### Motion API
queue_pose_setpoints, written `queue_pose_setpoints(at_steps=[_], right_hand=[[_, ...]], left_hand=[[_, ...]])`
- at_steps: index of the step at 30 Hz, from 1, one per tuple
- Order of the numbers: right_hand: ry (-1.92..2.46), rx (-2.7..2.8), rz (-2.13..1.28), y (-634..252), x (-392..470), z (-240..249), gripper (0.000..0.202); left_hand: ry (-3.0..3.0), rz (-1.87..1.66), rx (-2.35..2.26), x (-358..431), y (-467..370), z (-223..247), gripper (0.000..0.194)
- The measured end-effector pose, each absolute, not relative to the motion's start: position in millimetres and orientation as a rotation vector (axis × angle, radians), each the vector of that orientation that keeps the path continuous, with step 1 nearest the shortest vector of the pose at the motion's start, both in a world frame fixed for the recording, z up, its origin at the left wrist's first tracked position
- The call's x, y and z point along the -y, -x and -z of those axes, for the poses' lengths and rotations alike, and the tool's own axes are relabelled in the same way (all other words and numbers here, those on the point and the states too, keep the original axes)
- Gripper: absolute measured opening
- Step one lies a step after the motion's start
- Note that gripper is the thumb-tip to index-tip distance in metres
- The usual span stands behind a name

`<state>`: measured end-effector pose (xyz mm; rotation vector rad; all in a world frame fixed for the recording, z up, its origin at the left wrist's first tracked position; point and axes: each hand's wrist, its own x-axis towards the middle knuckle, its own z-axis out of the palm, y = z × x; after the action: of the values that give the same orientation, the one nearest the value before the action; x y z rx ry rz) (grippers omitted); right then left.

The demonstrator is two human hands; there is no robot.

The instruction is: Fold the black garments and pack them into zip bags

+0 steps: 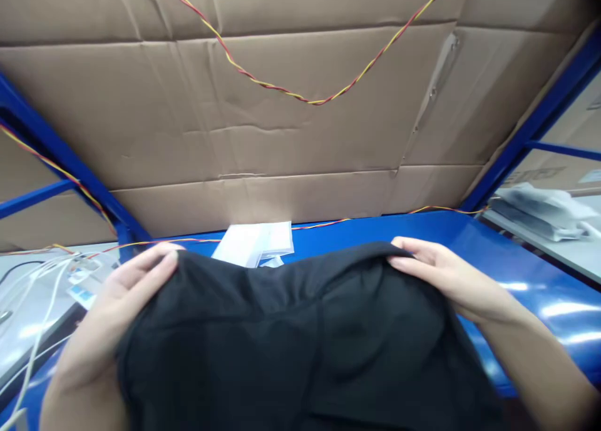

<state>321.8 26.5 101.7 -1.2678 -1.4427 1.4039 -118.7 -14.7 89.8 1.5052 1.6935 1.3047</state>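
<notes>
The left grip (124, 299) pinches one upper corner of the black fabric (282, 362) between thumb and fingers; the right grip (436, 271) pinches the top edge toward its right end. The fabric hangs between them at the near side, its top edge sagging slightly. Beyond it, white papers (253, 240) lie on the far part of the blue worktop (352, 231). White cables (44, 312) lie at left; a plastic-wrapped bundle (544, 209) sits at far right. Cardboard (300, 149) backs the worktop, with a red-and-yellow twisted wire (317, 101) drooping across it.

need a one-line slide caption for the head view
Left hand and right hand hold black cloth by its upper edge over a blue table, cardboard behind.
</notes>
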Motion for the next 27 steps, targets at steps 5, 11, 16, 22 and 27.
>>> queue_pose_setpoints(at_steps=[5, 11, 16, 22, 27], right_hand=[[1.407, 1.749, -1.321, -312, -62, -24, 0.023], [1.353, 1.818, -1.288, -313, -69, -26, 0.02], [1.364, 1.85, -1.152, -317, -79, -41, 0.024], [1.621, 1.965, -0.535, -312, -99, -7, 0.015], [1.594, 2.038, -0.255, -299, -82, -10, 0.022]], left_hand=[[-1.916, -0.666, -1.776, -53, 88, -55, 0.038], [-1.923, -0.728, -1.749, -47, 89, -37, 0.034], [-1.976, -0.802, -1.92, -60, 87, -48, 0.032], [-2.19, -0.858, -2.198, -61, 64, -28, 0.033], [-2.596, -0.615, -1.802, -22, 22, -15, 0.027]])
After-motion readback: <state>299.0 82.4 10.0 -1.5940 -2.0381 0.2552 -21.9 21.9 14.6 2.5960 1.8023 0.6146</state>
